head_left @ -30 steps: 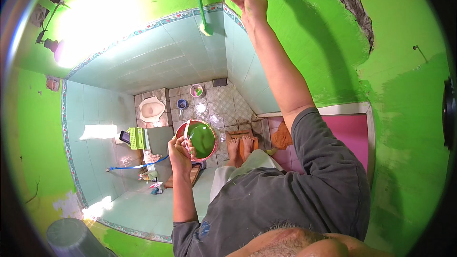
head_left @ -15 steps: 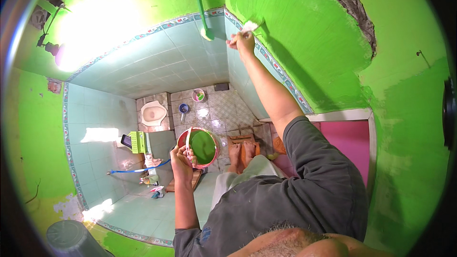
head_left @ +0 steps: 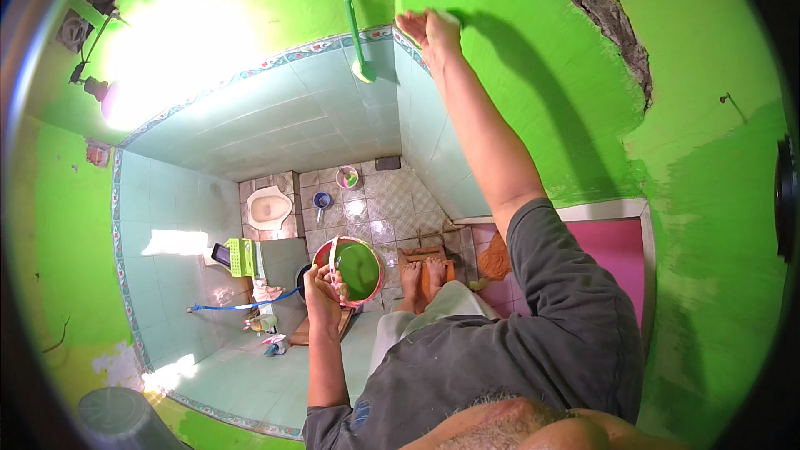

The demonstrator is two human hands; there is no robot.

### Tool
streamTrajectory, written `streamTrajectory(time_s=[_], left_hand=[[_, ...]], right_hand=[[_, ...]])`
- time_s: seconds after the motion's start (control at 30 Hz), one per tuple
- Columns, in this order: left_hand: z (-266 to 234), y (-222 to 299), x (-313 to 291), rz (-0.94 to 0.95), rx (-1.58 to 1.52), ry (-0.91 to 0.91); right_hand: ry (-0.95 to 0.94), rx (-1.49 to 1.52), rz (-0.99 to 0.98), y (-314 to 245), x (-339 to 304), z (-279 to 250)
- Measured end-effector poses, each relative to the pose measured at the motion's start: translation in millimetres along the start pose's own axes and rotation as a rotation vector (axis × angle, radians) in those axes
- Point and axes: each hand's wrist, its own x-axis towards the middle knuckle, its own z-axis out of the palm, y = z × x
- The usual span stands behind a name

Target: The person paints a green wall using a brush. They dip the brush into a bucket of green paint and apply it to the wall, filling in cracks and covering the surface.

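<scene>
My left hand is closed on the handle and rim of a small bucket with a pinkish-red edge. Green paint fills part of it. My right arm stretches up to the green wall near the corner, just above the patterned tile border. There my right hand is closed around a paintbrush; the hand hides most of it, and only a pale bit shows past the fingers. A long shadow of the arm falls across the wall.
A green stick-like tool hangs on the back wall. Below lie a squat toilet, a blue dipper and a small pail. My bare feet stand on an orange-topped wooden support. A blue hose crosses the left side.
My right hand has moved up the wall with the paintbrush, and the brush is now mostly hidden by the hand. The left hand and bucket stay nearly in place.
</scene>
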Motion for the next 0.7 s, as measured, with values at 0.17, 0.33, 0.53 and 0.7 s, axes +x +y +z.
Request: streamTrajectory(time_s=[0.17, 0.33, 0.53, 0.7], left_hand=[[6, 1, -2, -0.006, -0.011, -0.025], [6, -2, -2, -0.003, -0.028, -0.037], [2, -5, -4, -0.011, -0.027, -0.042], [10, -4, -2, -0.031, 0.011, -0.041]], right_hand=[[-0.289, -0.130, -0.316, -59, -27, 68], [-0.240, -0.296, -0.306, -36, -51, 44], [-0.075, -0.133, 0.129, 48, -58, -52], [0.070, -0.037, 0.168, 49, -22, -90]])
